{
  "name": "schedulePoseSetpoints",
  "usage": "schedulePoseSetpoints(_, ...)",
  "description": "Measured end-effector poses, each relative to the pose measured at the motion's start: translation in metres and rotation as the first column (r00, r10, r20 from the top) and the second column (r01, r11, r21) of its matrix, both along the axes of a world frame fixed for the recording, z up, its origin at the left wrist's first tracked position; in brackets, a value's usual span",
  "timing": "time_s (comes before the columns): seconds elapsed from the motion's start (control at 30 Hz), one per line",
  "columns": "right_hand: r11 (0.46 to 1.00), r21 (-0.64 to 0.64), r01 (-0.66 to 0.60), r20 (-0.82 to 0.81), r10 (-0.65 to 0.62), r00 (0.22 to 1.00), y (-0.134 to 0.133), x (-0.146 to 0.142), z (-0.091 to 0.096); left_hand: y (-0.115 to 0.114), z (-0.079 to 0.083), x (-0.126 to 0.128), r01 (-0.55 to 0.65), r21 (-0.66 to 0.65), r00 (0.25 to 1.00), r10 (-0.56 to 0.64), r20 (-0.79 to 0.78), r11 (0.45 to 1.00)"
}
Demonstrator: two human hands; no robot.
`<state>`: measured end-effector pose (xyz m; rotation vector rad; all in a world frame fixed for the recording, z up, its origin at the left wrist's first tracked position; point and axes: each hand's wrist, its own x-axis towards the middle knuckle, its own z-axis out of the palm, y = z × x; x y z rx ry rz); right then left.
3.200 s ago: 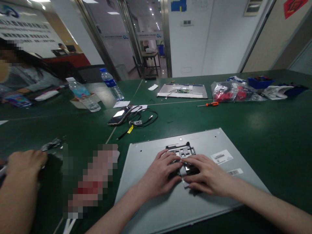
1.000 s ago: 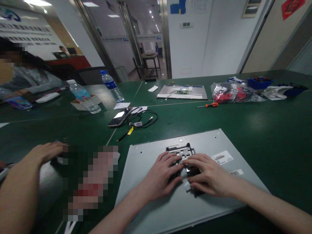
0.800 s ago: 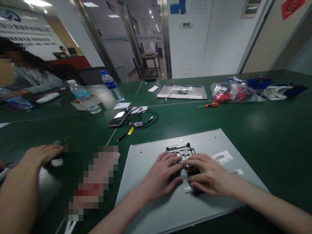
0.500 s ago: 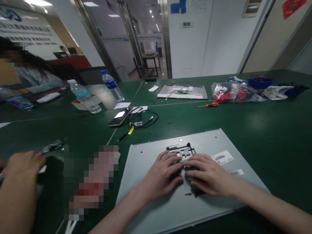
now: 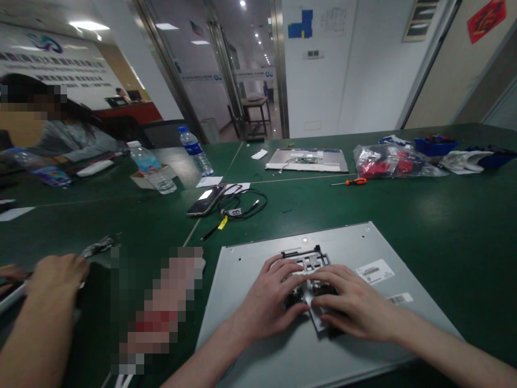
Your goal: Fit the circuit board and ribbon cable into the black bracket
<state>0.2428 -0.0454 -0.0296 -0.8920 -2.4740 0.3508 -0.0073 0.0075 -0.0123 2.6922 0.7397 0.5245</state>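
On the left of the green counter (image 5: 444, 215), another person's hand (image 5: 56, 275) is near; farther back, a white-capped bottle (image 5: 146, 161) is just in front of a small box (image 5: 141, 182), whose inside I can't make out. A blue-capped bottle (image 5: 194, 150) is to its right. The left hand (image 5: 274, 296) curves over the left side of a metal bracket (image 5: 315, 263), thumb apart from fingers — I cannot tell whether its grip is clamped. The bracket sits on a flat grey panel (image 5: 250, 280), its long axis running far to near, the near end angled slightly right. The right hand (image 5: 355, 302) covers its right side, fingers bent, grip equally unclear. Far right, a clear bag (image 5: 391, 161) holds red things — beyond, a blue tray (image 5: 434, 146) holds dark ones.
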Motion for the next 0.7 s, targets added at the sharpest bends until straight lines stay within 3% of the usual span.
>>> schedulePoseSetpoints(0.47, 0.996, 0.072, 0.051, -0.085, -0.045, 0.995, 0.0011, -0.001, -0.0092, 0.0007, 0.0012, 0.0009, -0.044, 0.039, 0.996, 0.041, 0.075, 0.998)
schedulePoseSetpoints(0.7, 1.0, 0.002, -0.01, 0.015, 0.01, 1.0, 0.0026, -0.0041, -0.0033, 0.0012, 0.0011, 0.0024, -0.139, 0.038, 0.988, 0.136, 0.07, 0.99)
